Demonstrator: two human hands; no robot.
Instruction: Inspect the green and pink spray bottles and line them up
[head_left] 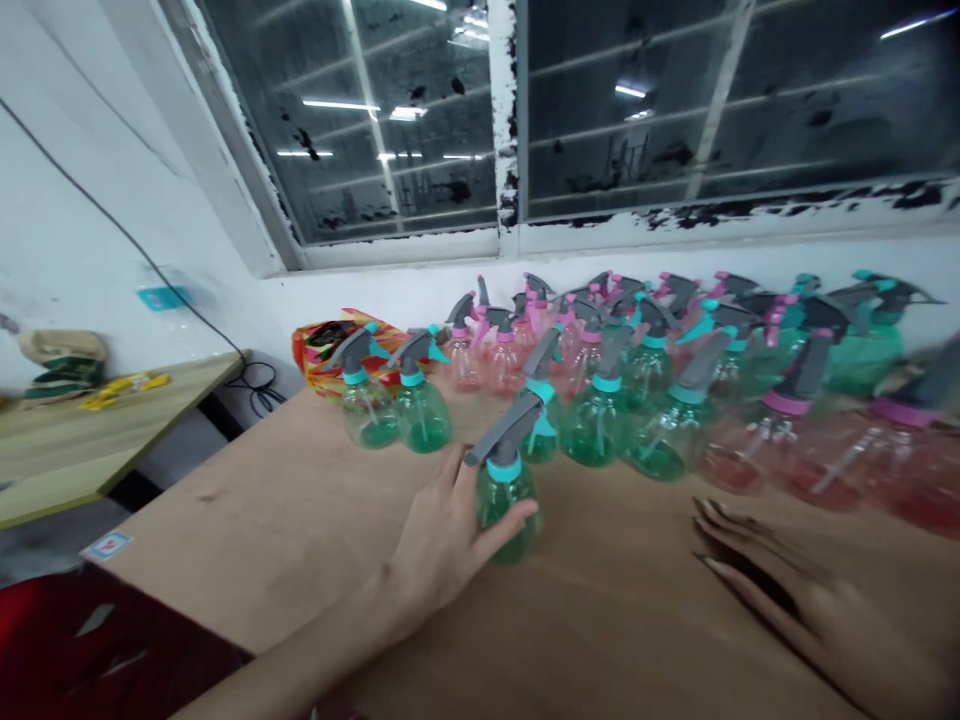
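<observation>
My left hand point(442, 530) is wrapped round the body of a clear green spray bottle point(504, 500) with a turquoise collar and a grey trigger head. The bottle is slightly tilted, its head leaning right. My right hand point(817, 600) is low over the wooden table point(300, 540) at the right, fingers stretched out and holding nothing; it is a little blurred. Just beyond it stand pink spray bottles point(735, 455). Behind the held bottle are more green spray bottles point(596, 430), and a pair of green ones point(421, 412) stands to the left.
Several pink-collared spray bottles point(506, 362) crowd the back by the wall. An orange patterned bag point(306, 360) lies at the table's back left. A second table point(150, 420) with yellow pieces point(124, 388) is further left, and a black cable point(259, 385) hangs between the tables.
</observation>
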